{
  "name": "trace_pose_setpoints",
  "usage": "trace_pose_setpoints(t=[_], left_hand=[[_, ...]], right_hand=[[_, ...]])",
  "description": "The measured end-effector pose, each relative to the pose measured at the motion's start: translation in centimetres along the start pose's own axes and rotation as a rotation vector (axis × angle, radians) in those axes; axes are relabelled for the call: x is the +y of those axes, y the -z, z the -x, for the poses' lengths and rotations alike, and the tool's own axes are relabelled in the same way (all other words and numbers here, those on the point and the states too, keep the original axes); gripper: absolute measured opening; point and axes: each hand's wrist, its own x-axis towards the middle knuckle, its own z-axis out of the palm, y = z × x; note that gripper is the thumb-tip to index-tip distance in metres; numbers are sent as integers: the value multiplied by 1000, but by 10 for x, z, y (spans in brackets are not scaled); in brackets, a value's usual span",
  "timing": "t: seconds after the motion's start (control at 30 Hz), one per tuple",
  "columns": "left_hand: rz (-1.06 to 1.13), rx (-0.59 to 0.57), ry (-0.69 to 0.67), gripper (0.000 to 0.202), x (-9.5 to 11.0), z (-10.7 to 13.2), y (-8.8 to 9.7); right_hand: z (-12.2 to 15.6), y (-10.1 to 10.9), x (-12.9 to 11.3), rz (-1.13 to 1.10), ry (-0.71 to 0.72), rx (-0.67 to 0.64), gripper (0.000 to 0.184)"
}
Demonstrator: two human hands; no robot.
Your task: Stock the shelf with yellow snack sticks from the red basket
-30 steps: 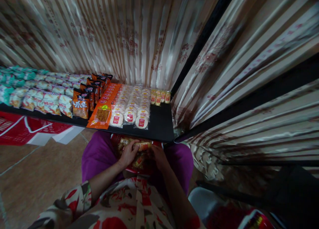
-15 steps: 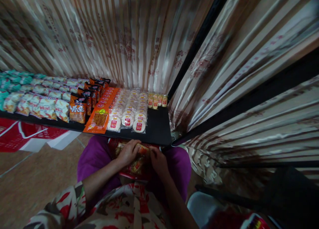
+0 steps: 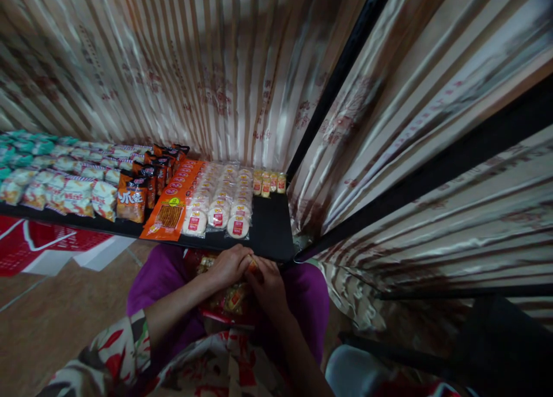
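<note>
In the head view a red bag (image 3: 235, 305) with clear panels lies on my lap, full of small yellow-gold wrapped snacks. Just above it, my left hand (image 3: 231, 266) and my right hand (image 3: 266, 283) meet, fingers closed in around one small wrapped snack (image 3: 253, 264). Only an orange bit of that snack shows between the fingers. Beyond my hands, at the right end of the black shelf (image 3: 273, 230), several small yellow-gold packets (image 3: 266, 182) stand side by side. Left of them are rows of clear-wrapped round white crackers (image 3: 237, 226).
Further left on the shelf lie orange flat packs (image 3: 168, 215), orange-and-black bags (image 3: 131, 198), white bags (image 3: 78, 195) and green packets (image 3: 26, 143). A striped curtain (image 3: 207, 68) hangs behind. Black frame bars (image 3: 341, 80) rise at the right. A red box (image 3: 47, 241) sits below the shelf.
My hands have come closer together, and the snack between them is more covered by fingers. The view has shifted slightly, so the shelf appears a little lower.
</note>
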Motion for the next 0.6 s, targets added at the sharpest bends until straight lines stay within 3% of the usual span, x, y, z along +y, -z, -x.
trace_pose_setpoints(t=[0.33, 0.6], left_hand=[[24, 6, 19, 36, 15, -22, 0], [66, 41, 27, 44, 27, -44, 4]], right_hand=[[2, -6, 7, 143, 9, 155, 35], [-13, -6, 21, 107, -119, 192, 36]])
